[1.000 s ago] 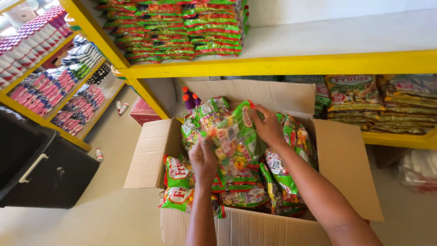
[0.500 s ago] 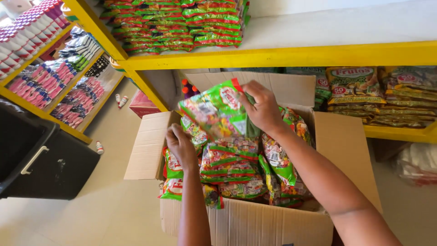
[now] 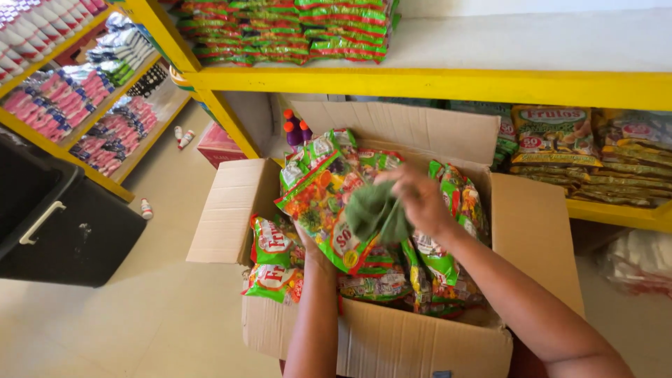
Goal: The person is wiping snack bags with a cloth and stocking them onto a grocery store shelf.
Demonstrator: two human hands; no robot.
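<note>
Now both hands' grip holds a sweet packet (image 3: 318, 210) above the packet-filled cardboard box (image 3: 420, 346).

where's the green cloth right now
In the head view, the green cloth is bunched in the right hand, pressed against the candy bag held over the open cardboard box.

Stuff around the yellow shelf (image 3: 434, 82)

Stacked packets (image 3: 294, 31) sit on top of it, brown bags (image 3: 560, 140) under it on the right, black bin (image 3: 56, 224) well off its left, small bottle (image 3: 145, 208) on the floor there.
</note>
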